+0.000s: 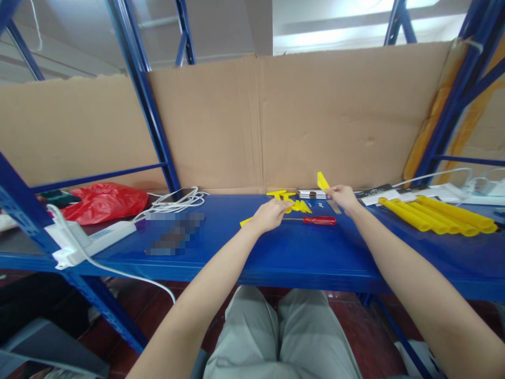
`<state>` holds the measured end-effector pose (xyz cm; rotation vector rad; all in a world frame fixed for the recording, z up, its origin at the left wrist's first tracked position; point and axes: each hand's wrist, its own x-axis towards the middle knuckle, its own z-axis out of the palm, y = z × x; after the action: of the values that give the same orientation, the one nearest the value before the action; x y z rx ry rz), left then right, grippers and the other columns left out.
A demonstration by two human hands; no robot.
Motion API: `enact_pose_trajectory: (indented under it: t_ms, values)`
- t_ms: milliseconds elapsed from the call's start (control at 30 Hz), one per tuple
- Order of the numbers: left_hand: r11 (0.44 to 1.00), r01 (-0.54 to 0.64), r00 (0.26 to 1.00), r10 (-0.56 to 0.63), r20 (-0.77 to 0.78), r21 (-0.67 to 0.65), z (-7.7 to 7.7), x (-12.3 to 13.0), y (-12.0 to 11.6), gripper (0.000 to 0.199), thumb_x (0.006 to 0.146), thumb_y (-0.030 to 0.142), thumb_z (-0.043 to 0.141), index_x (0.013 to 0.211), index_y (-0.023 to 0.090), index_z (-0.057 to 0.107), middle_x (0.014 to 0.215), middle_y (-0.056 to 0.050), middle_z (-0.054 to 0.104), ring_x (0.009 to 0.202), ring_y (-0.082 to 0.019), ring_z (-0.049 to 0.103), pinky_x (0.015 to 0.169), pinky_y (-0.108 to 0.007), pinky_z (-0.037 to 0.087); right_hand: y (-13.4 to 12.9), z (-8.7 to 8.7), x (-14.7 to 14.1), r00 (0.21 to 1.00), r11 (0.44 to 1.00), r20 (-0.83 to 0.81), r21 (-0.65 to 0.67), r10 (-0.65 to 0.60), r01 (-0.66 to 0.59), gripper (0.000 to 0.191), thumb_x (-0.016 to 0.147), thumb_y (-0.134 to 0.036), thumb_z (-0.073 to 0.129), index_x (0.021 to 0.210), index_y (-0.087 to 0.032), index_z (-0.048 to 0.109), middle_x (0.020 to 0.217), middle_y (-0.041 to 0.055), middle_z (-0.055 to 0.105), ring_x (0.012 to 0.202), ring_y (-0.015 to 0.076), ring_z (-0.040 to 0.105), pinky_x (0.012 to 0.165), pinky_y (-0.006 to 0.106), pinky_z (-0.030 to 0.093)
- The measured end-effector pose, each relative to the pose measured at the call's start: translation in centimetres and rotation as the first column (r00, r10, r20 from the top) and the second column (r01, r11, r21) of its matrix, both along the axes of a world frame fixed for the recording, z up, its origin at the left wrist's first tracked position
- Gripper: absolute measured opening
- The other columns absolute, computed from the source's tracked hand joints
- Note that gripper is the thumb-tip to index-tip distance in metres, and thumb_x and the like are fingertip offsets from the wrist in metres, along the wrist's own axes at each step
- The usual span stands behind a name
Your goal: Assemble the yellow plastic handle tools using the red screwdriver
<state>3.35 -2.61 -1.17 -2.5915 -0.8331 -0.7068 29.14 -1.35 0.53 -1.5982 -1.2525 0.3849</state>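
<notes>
My right hand (344, 198) is raised a little above the blue shelf and pinches a flat yellow piece (322, 181), which points up and left. My left hand (271, 215) rests low over the shelf, its fingers drawn together at a small group of yellow pieces (300, 206); what they grip, if anything, is hidden. Behind that hand lie T-shaped yellow pieces (281, 194). A screwdriver (319, 221) with a red handle lies between my hands, its shaft running toward the left one. Below my right fingers is a small flat greyish strip (334, 207).
Several yellow tubes (444, 216) lie at the right. A white power strip (94, 239), a coiled white cable (177, 202) and a red plastic bag (108, 201) are at the left. Cardboard (315, 116) walls off the back, and blue uprights (152, 116) frame the shelf (292, 258).
</notes>
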Motion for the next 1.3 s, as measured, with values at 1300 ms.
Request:
enact_pose_trajectory:
  t_ms: [1300]
  values:
    - [0.998, -0.057, 0.998, 0.056, -0.035, -0.030, 0.2, -0.2, -0.3, 0.039, 0.086, 0.009, 0.042, 0.118, 0.018, 0.063, 0.122, -0.006, 0.064, 0.109, -0.020, 0.060, 0.095, -0.036, 0.048, 1.9, -1.3, -4.1, 0.791, 0.933, 0.574, -0.359, 0.210, 0.012, 0.023, 0.072, -0.009, 0.055, 0.081, -0.015, 0.075, 0.085, 0.0107, 0.073, 0.079, 0.0222, 0.067, 0.066, 0.026, 0.045]
